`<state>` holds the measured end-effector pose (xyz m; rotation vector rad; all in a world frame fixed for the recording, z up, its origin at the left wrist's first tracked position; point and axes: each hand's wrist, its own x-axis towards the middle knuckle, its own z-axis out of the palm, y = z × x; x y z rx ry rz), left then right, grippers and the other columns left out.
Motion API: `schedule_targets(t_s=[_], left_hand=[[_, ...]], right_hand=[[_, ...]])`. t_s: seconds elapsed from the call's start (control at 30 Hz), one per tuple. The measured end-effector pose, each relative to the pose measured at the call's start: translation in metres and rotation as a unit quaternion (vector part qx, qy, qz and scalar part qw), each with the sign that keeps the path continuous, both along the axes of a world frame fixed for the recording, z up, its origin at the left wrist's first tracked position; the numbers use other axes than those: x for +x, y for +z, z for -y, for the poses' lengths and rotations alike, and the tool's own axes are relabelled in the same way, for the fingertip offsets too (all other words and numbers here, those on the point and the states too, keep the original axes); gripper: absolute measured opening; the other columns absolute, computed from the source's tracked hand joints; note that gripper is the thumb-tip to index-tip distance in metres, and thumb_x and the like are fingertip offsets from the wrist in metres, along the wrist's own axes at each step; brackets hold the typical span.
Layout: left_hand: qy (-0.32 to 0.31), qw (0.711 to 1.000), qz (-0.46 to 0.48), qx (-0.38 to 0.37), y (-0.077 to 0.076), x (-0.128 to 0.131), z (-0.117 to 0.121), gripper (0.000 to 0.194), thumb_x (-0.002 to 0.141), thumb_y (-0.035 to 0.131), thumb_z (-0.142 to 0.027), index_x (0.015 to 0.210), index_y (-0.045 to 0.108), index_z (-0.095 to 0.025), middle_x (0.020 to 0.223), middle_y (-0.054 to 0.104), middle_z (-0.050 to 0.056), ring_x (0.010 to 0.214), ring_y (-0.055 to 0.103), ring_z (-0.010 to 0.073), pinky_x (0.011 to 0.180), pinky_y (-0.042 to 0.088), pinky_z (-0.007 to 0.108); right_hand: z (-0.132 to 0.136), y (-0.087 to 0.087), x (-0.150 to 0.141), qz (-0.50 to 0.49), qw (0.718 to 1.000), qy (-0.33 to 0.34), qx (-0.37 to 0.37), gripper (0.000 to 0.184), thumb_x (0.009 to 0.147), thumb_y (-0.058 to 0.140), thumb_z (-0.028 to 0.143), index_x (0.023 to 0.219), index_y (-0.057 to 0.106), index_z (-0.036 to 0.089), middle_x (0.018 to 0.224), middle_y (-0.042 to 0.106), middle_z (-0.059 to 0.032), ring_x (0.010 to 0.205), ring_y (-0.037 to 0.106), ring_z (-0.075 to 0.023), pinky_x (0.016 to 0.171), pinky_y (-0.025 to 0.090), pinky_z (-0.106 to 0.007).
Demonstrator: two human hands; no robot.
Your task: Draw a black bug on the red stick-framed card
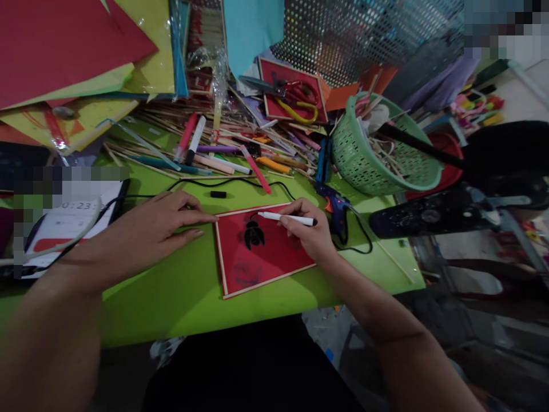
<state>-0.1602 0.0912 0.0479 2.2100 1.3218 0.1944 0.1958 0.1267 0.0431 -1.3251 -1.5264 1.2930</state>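
Observation:
My right hand (pixel 309 228) grips a white marker (pixel 287 218) with a black end, its tip on a red card (pixel 270 252) edged with thin wooden sticks. A black beetle-like drawing (pixel 254 235) with a curved line above it is on the card, and fainter dark marks lie near its lower left. Fingers stretched out, my left hand (pixel 178 218) touches the card's upper left corner with the index fingertip. A black marker cap (pixel 218 194) lies on the green table (pixel 163 309) above the card.
A blue glue gun (pixel 338 209) with its black cord lies right of the card. Behind are loose markers and sticks, scissors (pixel 295 97) on another red card, and a green basket (pixel 364 163). A phone (pixel 71 220) lies at left, a dark bottle-like object (pixel 412 217) at right.

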Motion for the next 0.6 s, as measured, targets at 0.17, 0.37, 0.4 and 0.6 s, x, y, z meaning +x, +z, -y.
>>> schedule_targets(t_s=[0.17, 0.37, 0.4, 0.6], left_hand=[[-0.001, 1.0, -0.005, 0.004, 0.003, 0.001, 0.0, 0.054, 0.116, 0.044, -0.048, 0.154, 0.08, -0.034, 0.139, 0.071, 0.01, 0.129, 0.066, 0.03, 0.119, 0.05, 0.048], [-0.009, 1.0, -0.005, 0.015, -0.001, -0.001, 0.0, 0.054, 0.116, 0.044, -0.044, 0.156, 0.079, -0.037, 0.137, 0.07, 0.008, 0.126, 0.066, 0.0285, 0.119, 0.05, 0.046], [-0.011, 1.0, -0.003, 0.02, -0.003, -0.002, 0.0, 0.054, 0.116, 0.044, -0.045, 0.156, 0.079, -0.038, 0.137, 0.07, 0.008, 0.126, 0.066, 0.0282, 0.119, 0.05, 0.045], [-0.003, 1.0, 0.007, 0.024, -0.008, -0.004, 0.0, 0.055, 0.116, 0.042, -0.049, 0.154, 0.081, -0.039, 0.136, 0.071, 0.008, 0.125, 0.067, 0.0295, 0.118, 0.05, 0.047]], right_hand=[[0.001, 0.0, -0.001, 0.007, 1.0, 0.013, -0.001, 0.024, 0.082, 0.088, 0.044, 0.087, 0.074, 0.024, 0.066, 0.066, 0.003, 0.057, 0.05, -0.0137, 0.054, 0.038, -0.028], [-0.001, -0.002, 0.001, -0.006, 1.0, -0.009, 0.006, 0.021, 0.08, 0.086, 0.04, 0.083, 0.072, 0.024, 0.068, 0.07, 0.002, 0.056, 0.053, -0.0133, 0.054, 0.04, -0.027], [-0.002, -0.002, 0.001, -0.01, 1.0, -0.011, 0.01, 0.02, 0.079, 0.086, 0.039, 0.083, 0.072, 0.024, 0.068, 0.071, 0.002, 0.056, 0.053, -0.0131, 0.054, 0.041, -0.027], [-0.003, 0.0, 0.001, -0.028, 0.999, -0.017, 0.015, 0.017, 0.077, 0.085, 0.035, 0.081, 0.072, 0.024, 0.065, 0.07, 0.0029, 0.053, 0.053, -0.0128, 0.054, 0.041, -0.027]])
